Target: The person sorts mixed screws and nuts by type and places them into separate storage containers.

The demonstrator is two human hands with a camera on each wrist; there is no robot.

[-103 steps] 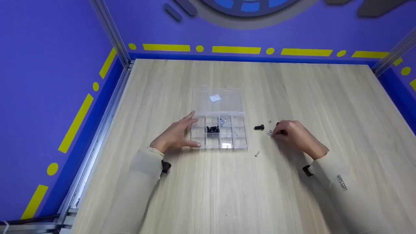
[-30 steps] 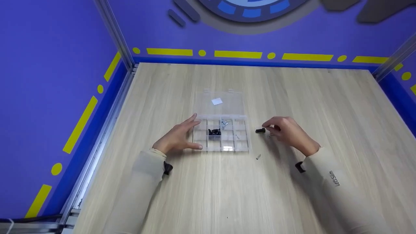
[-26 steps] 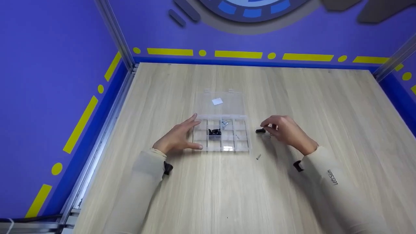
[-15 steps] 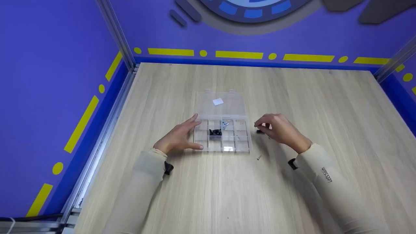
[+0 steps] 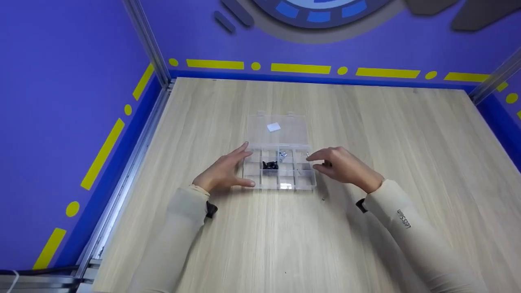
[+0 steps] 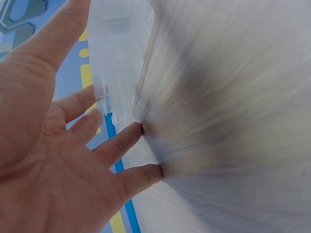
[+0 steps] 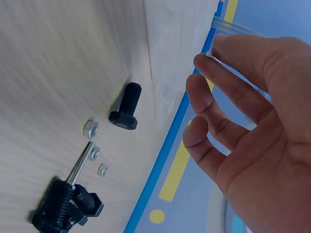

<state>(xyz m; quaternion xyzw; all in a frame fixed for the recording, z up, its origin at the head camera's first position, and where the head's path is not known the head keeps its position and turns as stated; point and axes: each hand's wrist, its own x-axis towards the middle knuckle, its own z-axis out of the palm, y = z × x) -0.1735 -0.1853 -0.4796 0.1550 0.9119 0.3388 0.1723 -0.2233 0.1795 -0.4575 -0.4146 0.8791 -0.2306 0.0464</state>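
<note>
A clear compartment box (image 5: 268, 181) lies on the table with its lid (image 5: 281, 136) folded back. Black bolts (image 5: 270, 165) fill one compartment; small silver hardware (image 5: 283, 155) sits in another. My left hand (image 5: 222, 171) is spread along the box's left side, thumb at the front corner. In the left wrist view, two fingertips (image 6: 155, 171) rest on the table beside the box. My right hand (image 5: 344, 165) is over the box's right edge. Between its thumb and index finger it pinches a small silver screw (image 7: 210, 55), seen in the right wrist view.
Right of the box, a black bolt (image 7: 127, 104), silver nuts (image 7: 91, 129), a thin silver pin (image 7: 80, 162) and more black bolts (image 7: 53, 208) lie loose on the table. A small silver piece (image 5: 323, 199) lies nearer the front. A white label (image 5: 273, 127) shows on the lid.
My right hand has moved left from the loose nuts, past the black bolt, to the box's right edge, carrying the small screw. My left hand has stayed at the box.
</note>
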